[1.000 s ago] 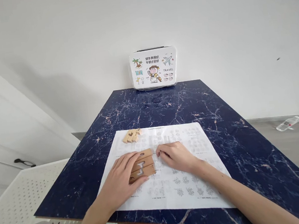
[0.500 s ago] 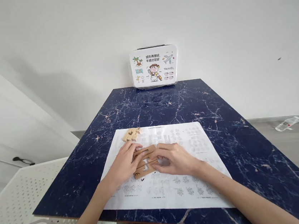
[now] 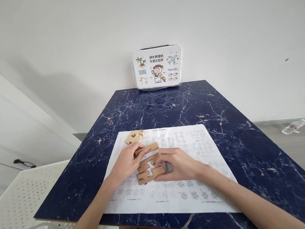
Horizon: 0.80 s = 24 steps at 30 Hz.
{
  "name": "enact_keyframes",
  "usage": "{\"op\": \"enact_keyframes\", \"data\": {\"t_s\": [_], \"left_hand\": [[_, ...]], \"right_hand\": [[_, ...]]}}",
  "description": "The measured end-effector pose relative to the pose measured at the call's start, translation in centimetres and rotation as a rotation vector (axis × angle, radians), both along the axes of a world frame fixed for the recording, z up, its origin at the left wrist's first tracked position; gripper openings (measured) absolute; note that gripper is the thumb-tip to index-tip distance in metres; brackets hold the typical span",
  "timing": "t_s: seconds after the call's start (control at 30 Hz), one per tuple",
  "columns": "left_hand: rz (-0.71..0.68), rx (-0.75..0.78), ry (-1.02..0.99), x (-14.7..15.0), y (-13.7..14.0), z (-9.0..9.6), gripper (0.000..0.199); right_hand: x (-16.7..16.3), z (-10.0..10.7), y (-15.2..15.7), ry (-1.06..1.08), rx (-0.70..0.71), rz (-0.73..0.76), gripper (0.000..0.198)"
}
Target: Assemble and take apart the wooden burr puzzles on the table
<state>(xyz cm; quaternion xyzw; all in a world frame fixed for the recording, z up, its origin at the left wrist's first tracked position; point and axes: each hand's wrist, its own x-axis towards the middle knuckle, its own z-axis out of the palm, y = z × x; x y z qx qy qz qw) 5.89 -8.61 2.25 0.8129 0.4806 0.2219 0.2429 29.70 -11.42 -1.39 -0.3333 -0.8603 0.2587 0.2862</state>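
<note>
On the printed paper sheet (image 3: 195,198), my left hand (image 3: 126,159) pinches the left end of a flat wooden puzzle piece (image 3: 151,148), which stands tilted up on its edge. Just below it lie more notched wooden puzzle pieces (image 3: 145,177), side by side with cut-out gaps between them; one bears a black mark. My right hand (image 3: 177,164) has its thumb and fingers closed around the right ends of these lower pieces. Its fingertips partly hide them. Beyond my left hand sits a small cluster of paler interlocked wooden blocks (image 3: 134,136).
The dark blue marbled table (image 3: 154,110) reaches to the wall. At its far edge stands a white case (image 3: 158,68) with cartoon prints. A white perforated surface (image 3: 18,196) with a cable is at the left. A clear plastic bottle (image 3: 294,126) lies on the floor at right.
The upper wooden piece has been tipped up onto its edge by my left hand and now lies apart from the lower pieces. My right hand stays at nearly the same spot.
</note>
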Motion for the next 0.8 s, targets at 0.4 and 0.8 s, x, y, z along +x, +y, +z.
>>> {"op": "enact_keyframes", "data": {"t_s": [0.4, 0.8], "left_hand": [[0.088, -0.264, -0.450, 0.5, 0.1, -0.6, 0.047], [-0.026, -0.235, -0.515, 1.3, -0.7, -1.2, 0.041]], "right_hand": [[0.0, 0.8, -0.1, 0.222, -0.193, -0.159, 0.032], [-0.2, 0.8, 0.2, 0.326, -0.244, -0.375, 0.033]]}}
